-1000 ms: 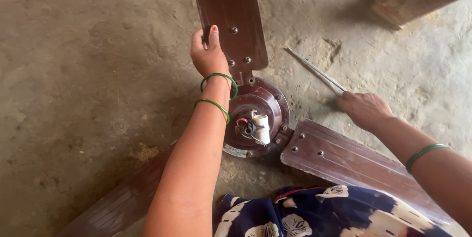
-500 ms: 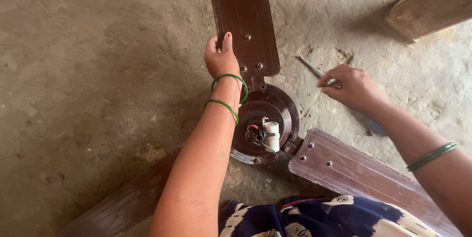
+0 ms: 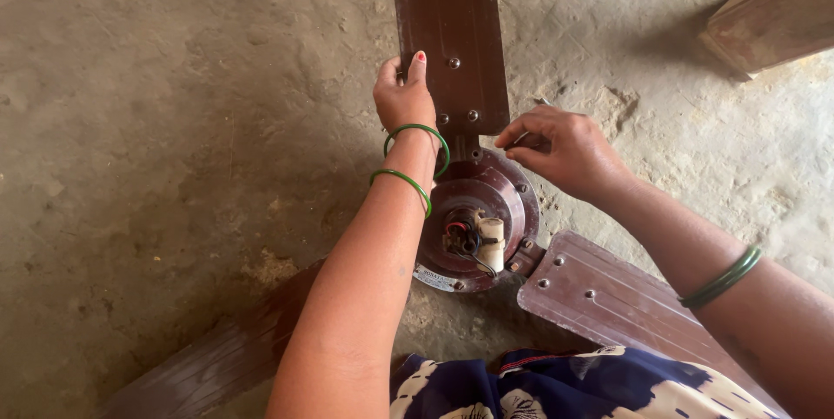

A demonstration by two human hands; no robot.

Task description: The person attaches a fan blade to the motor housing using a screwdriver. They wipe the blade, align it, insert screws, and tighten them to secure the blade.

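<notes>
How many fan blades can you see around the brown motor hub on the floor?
3. One blade points up, gripped by the left hand; one lies lower right under the right forearm; one runs lower left, partly hidden by the left arm.

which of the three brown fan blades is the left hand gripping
The brown metal blade pointing away from the person. The left hand clasps its edge near the screws; the lower right blade and lower left blade lie untouched.
</notes>
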